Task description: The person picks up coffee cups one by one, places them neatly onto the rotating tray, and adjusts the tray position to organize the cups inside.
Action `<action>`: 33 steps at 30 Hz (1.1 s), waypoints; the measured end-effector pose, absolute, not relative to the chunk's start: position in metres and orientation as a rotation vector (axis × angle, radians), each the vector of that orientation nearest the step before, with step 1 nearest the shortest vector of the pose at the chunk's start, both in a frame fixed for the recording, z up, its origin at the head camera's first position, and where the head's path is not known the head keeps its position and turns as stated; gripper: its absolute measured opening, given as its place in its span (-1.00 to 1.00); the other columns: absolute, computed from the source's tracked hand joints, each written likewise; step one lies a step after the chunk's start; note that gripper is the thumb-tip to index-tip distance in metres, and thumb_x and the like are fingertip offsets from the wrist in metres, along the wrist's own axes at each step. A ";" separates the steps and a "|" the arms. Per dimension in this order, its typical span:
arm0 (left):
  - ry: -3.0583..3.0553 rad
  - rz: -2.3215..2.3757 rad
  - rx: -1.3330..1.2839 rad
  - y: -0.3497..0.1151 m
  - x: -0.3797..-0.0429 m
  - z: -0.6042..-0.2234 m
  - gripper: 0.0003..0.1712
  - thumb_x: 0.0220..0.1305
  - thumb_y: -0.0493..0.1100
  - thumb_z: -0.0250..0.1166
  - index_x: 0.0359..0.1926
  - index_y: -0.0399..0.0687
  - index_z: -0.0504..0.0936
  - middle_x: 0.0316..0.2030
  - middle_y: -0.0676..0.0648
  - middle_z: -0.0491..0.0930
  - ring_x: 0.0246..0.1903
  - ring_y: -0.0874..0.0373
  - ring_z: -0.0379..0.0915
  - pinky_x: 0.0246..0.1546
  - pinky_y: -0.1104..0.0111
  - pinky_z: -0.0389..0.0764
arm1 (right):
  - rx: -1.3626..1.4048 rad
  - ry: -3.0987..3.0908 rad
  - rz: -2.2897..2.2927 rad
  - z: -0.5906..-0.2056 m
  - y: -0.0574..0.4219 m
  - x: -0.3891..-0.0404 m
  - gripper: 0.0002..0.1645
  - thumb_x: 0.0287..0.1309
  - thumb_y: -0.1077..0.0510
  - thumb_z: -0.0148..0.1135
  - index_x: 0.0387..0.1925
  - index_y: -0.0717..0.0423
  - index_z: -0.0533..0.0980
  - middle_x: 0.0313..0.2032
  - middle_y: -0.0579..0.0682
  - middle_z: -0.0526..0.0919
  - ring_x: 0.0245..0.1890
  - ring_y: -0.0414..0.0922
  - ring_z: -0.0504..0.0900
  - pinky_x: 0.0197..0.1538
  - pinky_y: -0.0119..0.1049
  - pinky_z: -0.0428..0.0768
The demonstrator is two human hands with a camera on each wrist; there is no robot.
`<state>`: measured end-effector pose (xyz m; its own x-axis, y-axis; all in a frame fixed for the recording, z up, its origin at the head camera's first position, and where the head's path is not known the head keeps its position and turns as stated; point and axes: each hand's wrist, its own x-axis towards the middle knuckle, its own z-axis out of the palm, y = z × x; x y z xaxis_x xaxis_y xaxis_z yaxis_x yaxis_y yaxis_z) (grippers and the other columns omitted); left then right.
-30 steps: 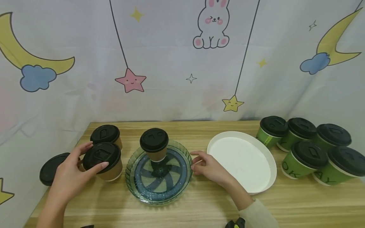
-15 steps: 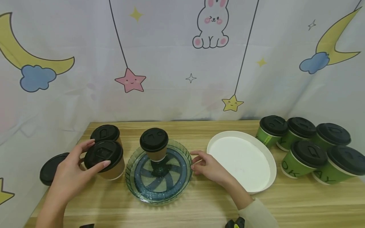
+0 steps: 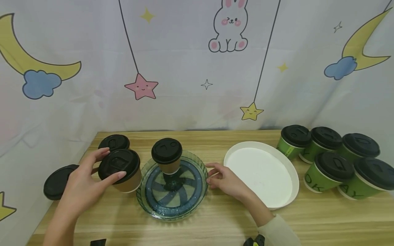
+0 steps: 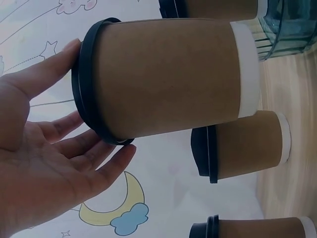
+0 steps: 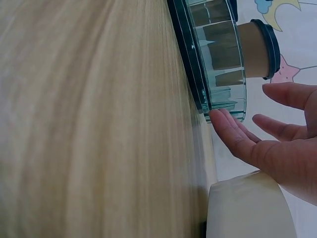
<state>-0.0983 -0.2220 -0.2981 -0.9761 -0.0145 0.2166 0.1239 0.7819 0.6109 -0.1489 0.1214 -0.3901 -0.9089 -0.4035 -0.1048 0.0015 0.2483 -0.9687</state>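
My left hand point(image 3: 84, 182) holds a brown paper cup point(image 3: 128, 183) by its black lid, thumb on the near side and fingers on the far side. The cup is upright beside the left rim of a round, fluted clear dish point(image 3: 175, 209). A smaller lidded brown cup point(image 3: 169, 167) stands toward the back of that dish. At the dish's right rim, my right hand point(image 3: 227, 181) touches the edge with loosely bent fingertips. Behind the held cup shows another black-lidded cup point(image 4: 250, 146), and one more black lid point(image 3: 56, 184) lies partly behind my left hand.
A round white tray point(image 3: 294, 171) lies right of the dish. Several green cups point(image 3: 317, 177) with black lids stand at the table's right end. A printed cloth point(image 3: 184, 51) hangs behind the table point(image 3: 172, 235). A black and yellow object point(image 3: 254, 241) lies at the front edge.
My left hand has carried the brown cup to the right, up to the dish's left rim. My right hand stays at the dish's right rim, and the small cup has not moved.
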 end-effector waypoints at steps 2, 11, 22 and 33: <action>-2.782 -0.983 -0.084 -0.220 -0.099 -0.298 -0.06 0.01 0.07 0.39 0.30 -0.21 0.15 0.16 -0.41 0.25 0.00 -0.41 0.26 -0.09 -0.15 0.33 | -0.371 2.194 -1.704 -0.390 0.121 -0.149 -0.40 0.14 0.33 0.10 0.23 0.31 0.23 -0.09 0.27 0.42 -0.23 -0.02 0.55 -0.19 -0.15 0.58; -2.793 -1.064 -0.098 -0.210 -0.102 -0.302 -0.06 0.02 0.09 0.38 0.31 -0.21 0.15 0.17 -0.38 0.24 0.02 -0.41 0.26 -0.07 -0.14 0.34 | -0.382 2.194 -1.704 -0.391 0.122 -0.149 -0.39 0.14 0.31 0.11 0.24 0.31 0.23 -0.08 0.27 0.42 -0.22 -0.01 0.55 -0.19 -0.15 0.58; -2.730 -1.147 -0.183 -0.200 -0.103 -0.309 -0.10 0.03 0.03 0.38 0.28 -0.27 0.18 0.12 -0.36 0.29 0.05 -0.33 0.25 -0.04 -0.10 0.33 | -0.389 2.208 -1.701 -0.391 0.122 -0.148 -0.40 0.14 0.31 0.13 0.22 0.32 0.24 -0.09 0.26 0.42 -0.18 0.03 0.55 -0.19 -0.16 0.58; -2.669 -1.192 -0.239 -0.194 -0.102 -0.310 -0.17 0.04 -0.05 0.39 0.25 -0.29 0.22 0.09 -0.31 0.32 0.09 -0.17 0.20 0.02 -0.06 0.29 | -0.393 2.217 -1.695 -0.392 0.122 -0.149 -0.41 0.12 0.32 0.13 0.20 0.34 0.26 -0.10 0.27 0.43 -0.18 0.03 0.55 -0.19 -0.17 0.58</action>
<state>-0.1016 -0.1936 -0.3104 -0.9651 0.0625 0.2542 0.2311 0.6600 0.7148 -0.1494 0.1218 -0.3924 -0.9101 -0.4053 -0.0868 -0.0225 0.2574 -0.9660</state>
